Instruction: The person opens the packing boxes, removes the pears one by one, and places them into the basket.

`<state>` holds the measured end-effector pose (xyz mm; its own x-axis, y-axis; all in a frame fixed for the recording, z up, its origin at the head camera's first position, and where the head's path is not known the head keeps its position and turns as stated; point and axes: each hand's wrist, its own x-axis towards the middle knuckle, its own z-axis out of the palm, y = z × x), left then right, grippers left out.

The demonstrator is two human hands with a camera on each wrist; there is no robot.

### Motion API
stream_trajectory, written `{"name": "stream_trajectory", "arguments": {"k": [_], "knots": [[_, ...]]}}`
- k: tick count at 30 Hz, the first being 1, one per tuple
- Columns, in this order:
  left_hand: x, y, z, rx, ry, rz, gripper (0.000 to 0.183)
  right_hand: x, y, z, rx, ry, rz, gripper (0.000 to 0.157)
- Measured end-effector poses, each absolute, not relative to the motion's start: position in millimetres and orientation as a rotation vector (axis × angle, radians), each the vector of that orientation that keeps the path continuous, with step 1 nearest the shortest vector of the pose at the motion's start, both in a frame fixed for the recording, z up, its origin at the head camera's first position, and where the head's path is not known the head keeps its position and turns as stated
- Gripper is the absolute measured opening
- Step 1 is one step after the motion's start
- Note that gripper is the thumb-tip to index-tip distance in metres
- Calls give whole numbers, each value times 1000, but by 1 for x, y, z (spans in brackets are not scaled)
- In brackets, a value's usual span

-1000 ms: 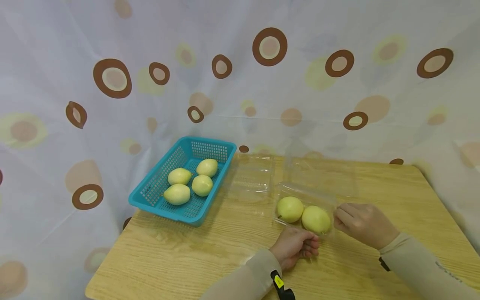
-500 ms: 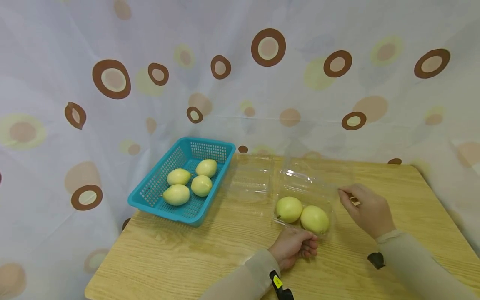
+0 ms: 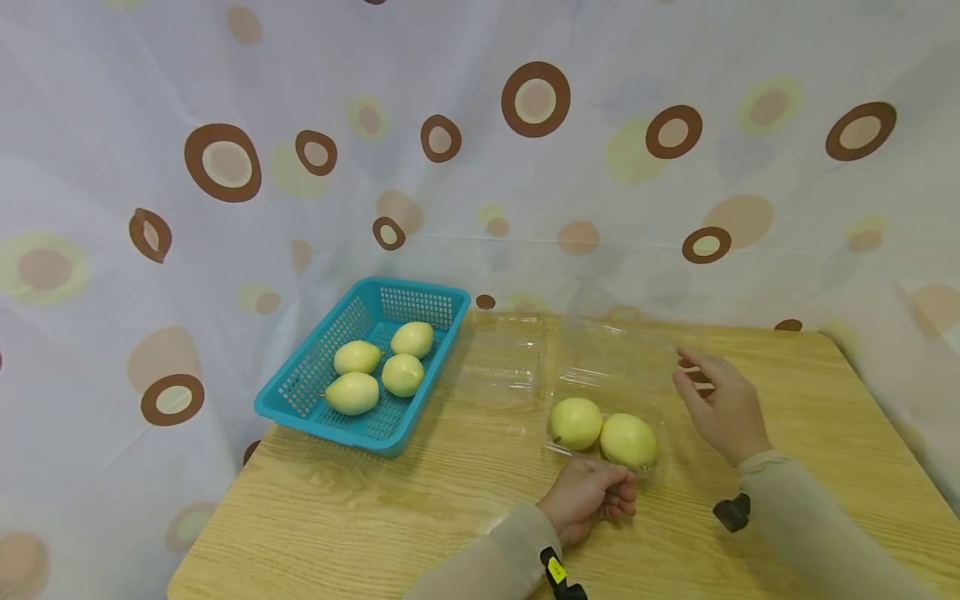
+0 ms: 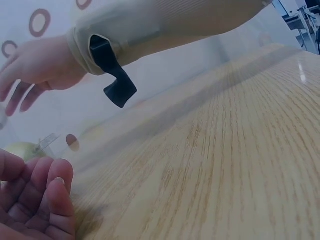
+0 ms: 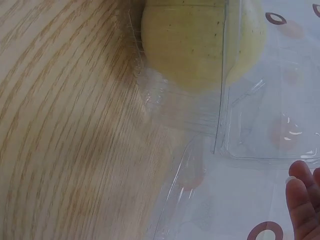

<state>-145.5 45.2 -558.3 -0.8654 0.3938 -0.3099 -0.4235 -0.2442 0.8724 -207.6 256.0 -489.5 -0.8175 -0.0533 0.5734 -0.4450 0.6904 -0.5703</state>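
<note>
Two yellow-green pears (image 3: 627, 440) sit side by side in the base of a clear plastic clamshell box (image 3: 606, 403). The box's transparent lid (image 3: 617, 354) is raised at the back. My left hand (image 3: 588, 500) pinches the front rim between thumb and curled fingers. At the lid's right edge is my right hand (image 3: 723, 408), thumb and forefinger apart. In the right wrist view, its nearly straight fingers (image 5: 301, 200) are at the lid's corner, and a speckled pear (image 5: 200, 45) shows through the box wall. The left wrist view shows curled left fingers (image 4: 37, 195) beside a pear (image 4: 22, 150).
A blue perforated basket (image 3: 273, 404) with several pears (image 3: 352, 393) stands at the left of the wooden table (image 3: 360, 517). Behind the clamshell are more clear plastic containers (image 3: 502, 354). A patterned curtain (image 3: 465, 192) hangs along the table's back edge.
My right hand has moved up and away from the box's right side, and its fingers have spread. The lid has swung up and back from above the pears. My left hand has stayed put.
</note>
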Motion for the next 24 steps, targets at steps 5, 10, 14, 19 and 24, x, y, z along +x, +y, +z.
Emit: {"name": "stream_trajectory", "arguments": {"k": [5, 10, 14, 19, 24], "knots": [[-144, 45, -558, -40, 1506, 2147, 25, -212, 253, -490, 425, -2412, 1053, 49], [-145, 44, -561, -45, 1493, 2159, 28, -214, 252, -494, 465, -2463, 1137, 55], [-144, 43, -562, -52, 1486, 2167, 29, -213, 251, -496, 467, -2496, 1173, 58], [-144, 43, -563, -38, 1481, 2175, 32, -212, 252, -501, 457, -2509, 1192, 58], [-145, 43, -565, -34, 1476, 2181, 32, -208, 251, -507, 426, -2502, 1164, 50]]}}
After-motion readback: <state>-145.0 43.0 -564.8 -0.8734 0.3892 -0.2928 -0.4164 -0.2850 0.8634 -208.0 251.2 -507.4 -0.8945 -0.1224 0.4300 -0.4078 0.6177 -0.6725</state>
